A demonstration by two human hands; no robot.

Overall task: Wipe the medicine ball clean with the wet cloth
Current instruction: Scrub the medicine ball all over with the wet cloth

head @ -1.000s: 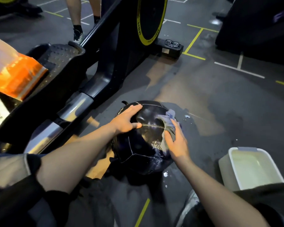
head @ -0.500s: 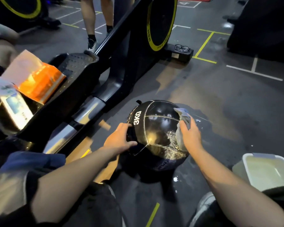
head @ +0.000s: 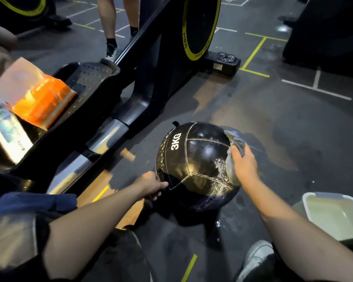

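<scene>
A black medicine ball [head: 194,159] marked 3KG sits on the dark gym floor in the middle of the view, wet and shiny with foam streaks on its right side. My right hand [head: 244,165] presses a grey wet cloth [head: 235,142] against the ball's right side, its fingers over the cloth. My left hand [head: 152,185] grips the ball's lower left edge, fingers curled under it.
A white basin [head: 334,212] of water stands at the lower right. A black exercise machine [head: 151,82] runs diagonally on the left, with an orange packet [head: 39,98] on it. Eyeglasses [head: 226,57] lie on its base. Another person's legs [head: 110,27] stand behind. Wet patches surround the ball.
My left hand slid from the ball's top down to its lower left edge and the ball turned, bringing the 3KG mark into view. My right hand and cloth stayed on the right side.
</scene>
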